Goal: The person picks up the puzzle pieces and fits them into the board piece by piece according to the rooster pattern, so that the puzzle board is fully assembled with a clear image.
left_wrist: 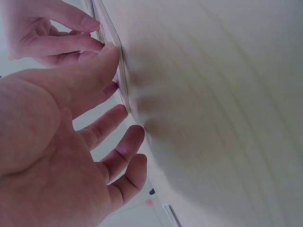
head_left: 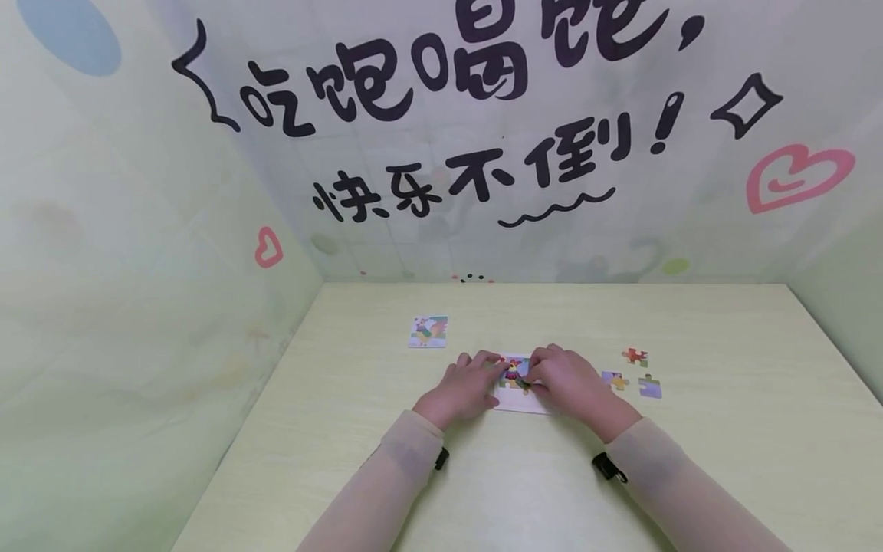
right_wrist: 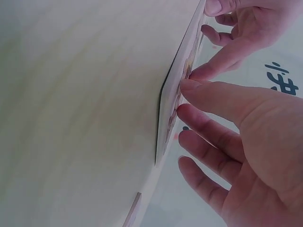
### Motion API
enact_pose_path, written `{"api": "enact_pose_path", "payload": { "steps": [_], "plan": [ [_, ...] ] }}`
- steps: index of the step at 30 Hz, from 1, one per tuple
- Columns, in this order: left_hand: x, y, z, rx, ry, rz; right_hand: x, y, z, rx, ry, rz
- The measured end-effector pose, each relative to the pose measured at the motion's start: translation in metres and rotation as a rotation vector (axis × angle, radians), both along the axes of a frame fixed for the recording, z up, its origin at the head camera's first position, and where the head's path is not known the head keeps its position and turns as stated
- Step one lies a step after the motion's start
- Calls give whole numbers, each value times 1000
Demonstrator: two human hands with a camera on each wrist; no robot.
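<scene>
A small white puzzle board (head_left: 522, 402) lies on the table between the two hands, with colourful joined pieces (head_left: 513, 371) on its upper part. My left hand (head_left: 461, 389) is at the board's left side. Its thumb touches the near-left edge while the index finger reaches onto the pieces; in the left wrist view the other fingers (left_wrist: 124, 149) are loosely bent. From the right, my right hand (head_left: 571, 386) pinches a puzzle piece (head_left: 527, 383) between thumb and index finger, low over the board. The fingers hide most of that piece.
Right of the board lie several loose pieces: a red one (head_left: 635, 356), a purple and orange one (head_left: 612, 380) and a mostly lilac one (head_left: 649, 386). A picture card with a rooster (head_left: 428, 332) lies back left. Printed cloth walls (head_left: 441, 253) enclose the table (head_left: 331, 429).
</scene>
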State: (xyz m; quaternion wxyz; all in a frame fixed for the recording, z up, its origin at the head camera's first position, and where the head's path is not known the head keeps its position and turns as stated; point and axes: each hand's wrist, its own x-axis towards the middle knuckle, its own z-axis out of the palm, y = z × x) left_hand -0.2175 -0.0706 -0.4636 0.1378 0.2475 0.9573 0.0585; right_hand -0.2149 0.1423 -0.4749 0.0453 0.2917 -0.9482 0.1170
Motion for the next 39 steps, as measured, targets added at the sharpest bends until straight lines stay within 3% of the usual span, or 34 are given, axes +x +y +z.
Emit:
{"api": "enact_pose_path", "payload": {
  "steps": [12, 39],
  "plan": [
    [0, 3, 2, -7, 6, -6, 4, 8, 4, -57, -70, -33],
    [2, 2, 1, 14, -19, 7, 13, 64, 9, -169, -26, -98]
  ]
}}
